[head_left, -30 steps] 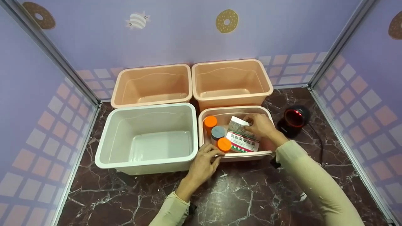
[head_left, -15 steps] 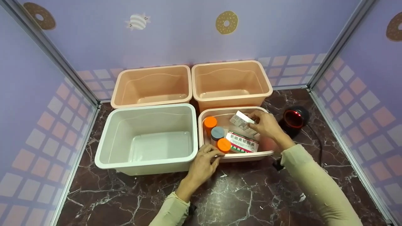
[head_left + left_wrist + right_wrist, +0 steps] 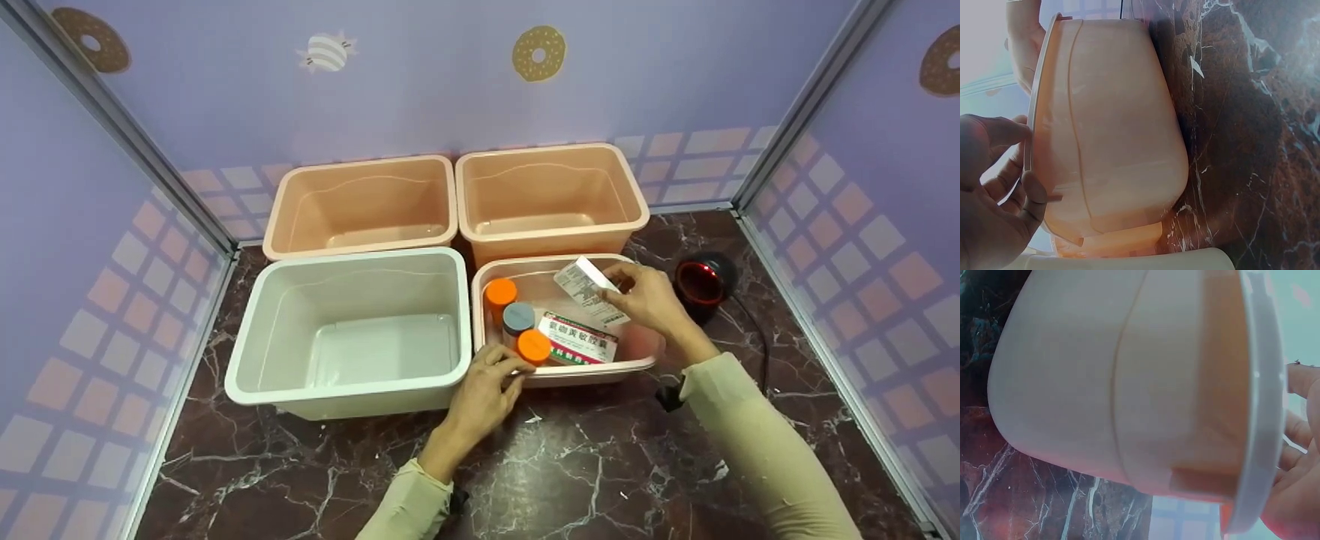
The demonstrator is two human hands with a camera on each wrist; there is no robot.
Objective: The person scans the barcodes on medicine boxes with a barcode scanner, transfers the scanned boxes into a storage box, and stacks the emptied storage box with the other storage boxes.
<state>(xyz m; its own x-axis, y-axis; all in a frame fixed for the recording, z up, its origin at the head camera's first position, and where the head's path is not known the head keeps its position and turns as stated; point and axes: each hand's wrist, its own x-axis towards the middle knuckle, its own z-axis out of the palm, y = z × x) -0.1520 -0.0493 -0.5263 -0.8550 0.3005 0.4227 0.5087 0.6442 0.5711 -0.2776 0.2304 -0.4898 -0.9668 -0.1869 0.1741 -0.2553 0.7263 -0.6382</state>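
Two hands at pink bin (image 3: 637, 366), right hand (image 3: 649, 300) half hiding white box (image 3: 589, 289)

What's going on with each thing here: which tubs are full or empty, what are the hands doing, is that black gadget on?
Front right pink bin: holds bottles and a box.
White bin: empty.
Two back pink bins: empty.
Small white box: lifted, tilted.
Right hand: pinches the small white box.
Left hand: grips the front bin's rim.
Scanner: glowing red.
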